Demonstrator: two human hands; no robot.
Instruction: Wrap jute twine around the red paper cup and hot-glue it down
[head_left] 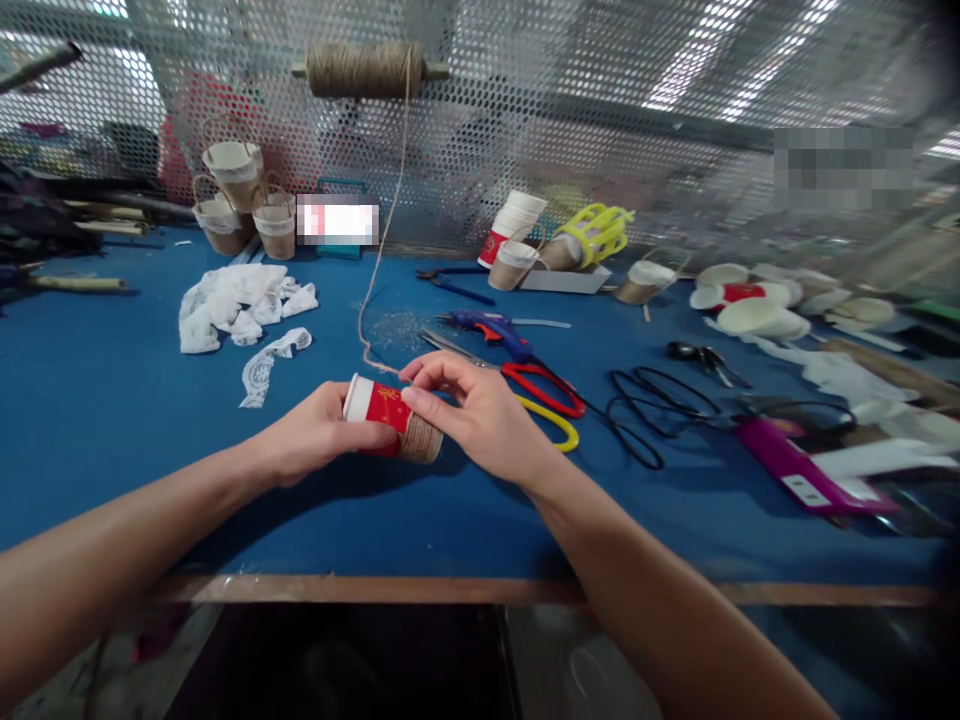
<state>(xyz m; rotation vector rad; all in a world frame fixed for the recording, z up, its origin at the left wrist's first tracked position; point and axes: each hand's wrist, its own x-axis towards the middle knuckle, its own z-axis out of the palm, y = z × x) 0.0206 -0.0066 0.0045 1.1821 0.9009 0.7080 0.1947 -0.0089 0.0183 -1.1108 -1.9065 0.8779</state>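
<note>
My left hand [322,435] is closed around a red and white paper cup [361,398], which lies on its side above the table's front part. Twine [422,440] is wound in rows around the cup's base end, on the right. At those rows my right hand [469,405] is closed, with thumb and fingers pinching the strand of twine [384,240]. The strand runs up from the cup to a large spool [364,70] on a rod at the mesh wall. Behind my right hand lie scissors [551,385] with red and yellow handles, partly hidden.
A blue glue gun [495,328] and pliers [457,283] lie beyond the cup. White lace [240,305] is heaped at left, near twine-covered cups [232,175]. Black cable [637,410], a purple power strip [806,470] and several paper cups [757,300] lie at right.
</note>
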